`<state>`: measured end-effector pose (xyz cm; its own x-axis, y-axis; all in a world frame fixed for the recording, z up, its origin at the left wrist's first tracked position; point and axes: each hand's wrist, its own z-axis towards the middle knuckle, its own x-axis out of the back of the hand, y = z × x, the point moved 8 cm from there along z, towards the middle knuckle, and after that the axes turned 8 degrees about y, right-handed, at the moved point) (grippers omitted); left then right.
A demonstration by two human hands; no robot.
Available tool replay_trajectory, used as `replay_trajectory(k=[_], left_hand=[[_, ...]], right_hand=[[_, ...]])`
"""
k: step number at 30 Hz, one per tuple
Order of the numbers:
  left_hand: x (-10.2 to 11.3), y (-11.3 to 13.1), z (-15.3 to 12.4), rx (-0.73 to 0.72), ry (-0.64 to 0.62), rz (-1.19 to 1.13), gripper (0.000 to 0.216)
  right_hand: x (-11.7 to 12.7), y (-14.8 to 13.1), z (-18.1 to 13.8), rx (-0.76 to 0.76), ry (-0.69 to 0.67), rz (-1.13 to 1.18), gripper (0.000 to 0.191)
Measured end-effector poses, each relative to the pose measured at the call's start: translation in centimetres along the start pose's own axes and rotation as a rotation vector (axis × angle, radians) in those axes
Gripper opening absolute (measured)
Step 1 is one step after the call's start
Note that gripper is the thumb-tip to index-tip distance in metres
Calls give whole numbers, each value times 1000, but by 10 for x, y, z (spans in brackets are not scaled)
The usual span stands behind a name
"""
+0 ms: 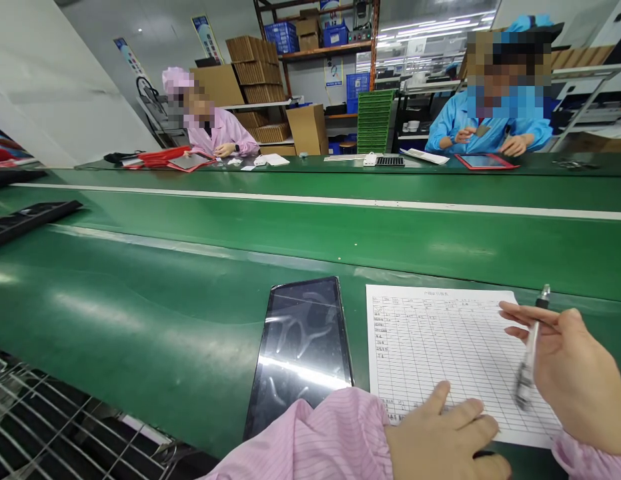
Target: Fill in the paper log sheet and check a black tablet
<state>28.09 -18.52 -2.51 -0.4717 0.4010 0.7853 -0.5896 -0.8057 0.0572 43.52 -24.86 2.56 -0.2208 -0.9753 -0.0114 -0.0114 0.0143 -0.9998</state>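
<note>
A printed form (440, 353), a white sheet with a ruled grid, lies on the green work surface. My left hand (445, 433) rests on its lower edge, palm down with the fingers spread. Something small and dark shows by those fingers, too little to name. At the right side of the sheet, my right hand (575, 367) holds a pen (530, 353) across its fingers, over the paper. The pen's lower end is smeared by motion. Left of the form lies a tablet (300, 340) with a dark, glossy screen, its lower corner behind my left sleeve.
A green conveyor belt (290, 220) runs across beyond the form. Two people sit on its far side, one handling a red-edged tablet (485, 161). A wire rack (65, 427) is at the lower left; a long black part (33, 220) lies at the left.
</note>
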Motion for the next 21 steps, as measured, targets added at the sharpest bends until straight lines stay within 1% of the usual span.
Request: replay_trajectory(k=[2,4,6,7,10,12,14,16,19,21], left_hand=[[1,0,0,6,14,12,30],[2,0,-1,0,25,20,29],[3,1,-1,-9,35,29,29],[3,1,-1,-12,39,34,28],[4,1,-1,-10,56,52,27],[4,1,-1,-6,58,54,27],[2,1,-1,-9,55,62,26],[1,1,-2,-16,56,72,26],[0,1,-2,-22,66,85,27],[1,1,-3,-22,71,94,27]], right_hand=[[-1,5,0,-79,0,62,17],[-1,7,1,-116,23,27,20],[0,8,2,-118,40,-43,27],[0,8,2,-122,42,-40,30],[-1,8,2,-115,24,89,25],[-1,5,2,-63,7,73,23],[0,2,2,-22,11,11,28],[0,3,2,-46,20,27,30],[-1,6,1,-142,44,145,22],[0,6,1,-154,66,148,29]])
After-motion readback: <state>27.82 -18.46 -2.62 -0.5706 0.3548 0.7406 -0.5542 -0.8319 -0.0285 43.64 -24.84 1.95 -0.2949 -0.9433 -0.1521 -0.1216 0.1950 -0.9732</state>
